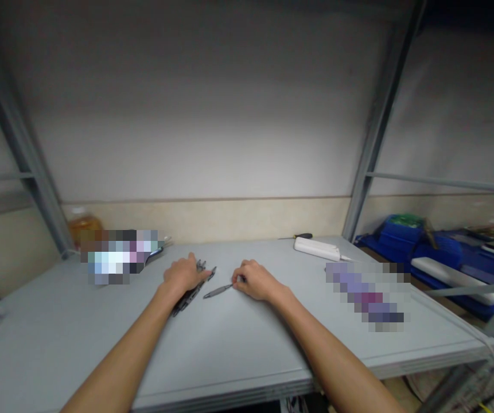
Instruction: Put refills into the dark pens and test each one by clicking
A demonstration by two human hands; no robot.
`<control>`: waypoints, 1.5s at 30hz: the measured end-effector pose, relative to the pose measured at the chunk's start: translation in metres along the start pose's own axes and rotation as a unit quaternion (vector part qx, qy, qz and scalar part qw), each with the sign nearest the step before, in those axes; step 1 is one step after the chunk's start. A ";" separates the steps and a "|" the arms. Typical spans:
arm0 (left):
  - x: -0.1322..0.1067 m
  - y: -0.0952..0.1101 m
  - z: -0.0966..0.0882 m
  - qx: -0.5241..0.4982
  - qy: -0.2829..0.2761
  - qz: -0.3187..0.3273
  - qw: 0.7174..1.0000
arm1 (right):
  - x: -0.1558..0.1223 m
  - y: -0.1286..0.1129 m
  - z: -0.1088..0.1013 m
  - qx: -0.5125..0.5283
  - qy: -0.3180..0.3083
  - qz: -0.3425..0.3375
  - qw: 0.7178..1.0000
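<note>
On the grey table, my left hand [182,275] is closed around a bunch of dark grey pens [193,293] lying at a slant, with its thumb across the near side. The palm and fingers hide part of the bunch. Just right of it, my right hand [253,279] pinches the far end of a single grey pen [218,291] between thumb and fingertips. That pen points left toward the bunch, a small gap apart from it.
A white bar-shaped device [316,249] and a dark-handled screwdriver [302,236] lie at the back right. Blurred-out items [365,295] lie right and others [120,256] back left, near an amber bottle [84,223]. Blue bins [401,235] stand beyond the metal post [362,195].
</note>
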State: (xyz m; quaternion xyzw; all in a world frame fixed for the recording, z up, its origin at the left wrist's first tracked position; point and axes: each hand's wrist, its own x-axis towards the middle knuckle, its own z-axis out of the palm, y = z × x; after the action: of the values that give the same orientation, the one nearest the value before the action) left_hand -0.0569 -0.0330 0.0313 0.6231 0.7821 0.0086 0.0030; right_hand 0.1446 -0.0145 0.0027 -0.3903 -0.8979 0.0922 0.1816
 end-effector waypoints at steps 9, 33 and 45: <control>0.004 -0.005 0.000 -0.026 -0.036 0.036 0.998 | 0.000 0.002 0.000 -0.039 -0.015 0.013 0.999; 0.011 -0.010 0.002 -0.025 -0.014 0.068 0.997 | -0.004 0.001 -0.009 -0.072 -0.016 0.051 0.996; 0.011 -0.011 -0.002 0.010 -0.008 0.028 1.000 | -0.004 -0.001 -0.011 -0.071 -0.021 0.057 0.996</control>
State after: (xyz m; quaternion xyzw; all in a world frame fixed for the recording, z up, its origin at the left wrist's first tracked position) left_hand -0.0700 -0.0248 0.0327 0.6447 0.7645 -0.0038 0.0029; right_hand 0.1511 -0.0179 0.0121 -0.4506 -0.8821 0.0469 0.1294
